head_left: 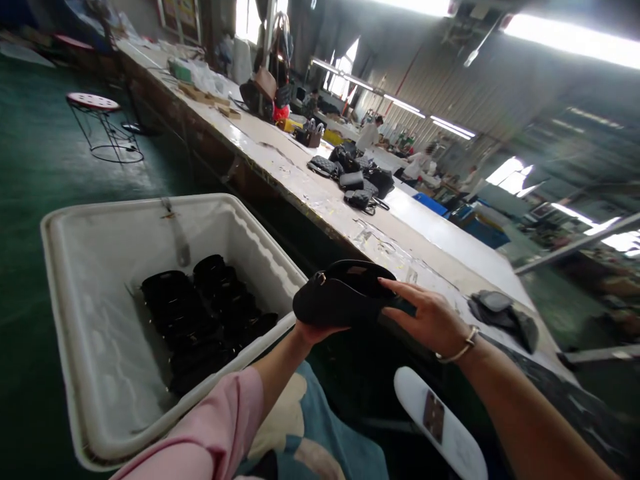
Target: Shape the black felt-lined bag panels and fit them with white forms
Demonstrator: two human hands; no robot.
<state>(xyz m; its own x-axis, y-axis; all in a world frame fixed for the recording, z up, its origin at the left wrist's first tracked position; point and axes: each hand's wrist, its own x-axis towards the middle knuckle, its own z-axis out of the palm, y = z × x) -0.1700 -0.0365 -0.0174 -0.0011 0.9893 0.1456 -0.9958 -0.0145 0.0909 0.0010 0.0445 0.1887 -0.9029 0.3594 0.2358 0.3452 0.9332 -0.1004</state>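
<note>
A small black handbag (340, 297) is held up over the near side of the bin, its top opening parted and a metal ring at its left end. My left hand (320, 332) supports it from below, closed on its underside; most of those fingers are hidden by the bag. At its right end, my right hand (425, 313) has the fingers at the opening's rim and the thumb lower on the front, holding that end between them. To the left stands a white plastic bin (100, 280) with several black bags (185, 313) packed in rows at its bottom.
A long worktable (305, 193) runs diagonally, bearing a pile of black bags (353, 170) and a dark cloth item (503, 317). A white rounded object (440, 423) is below my right arm. A round stool (95, 103) stands at left. Several people are farther back.
</note>
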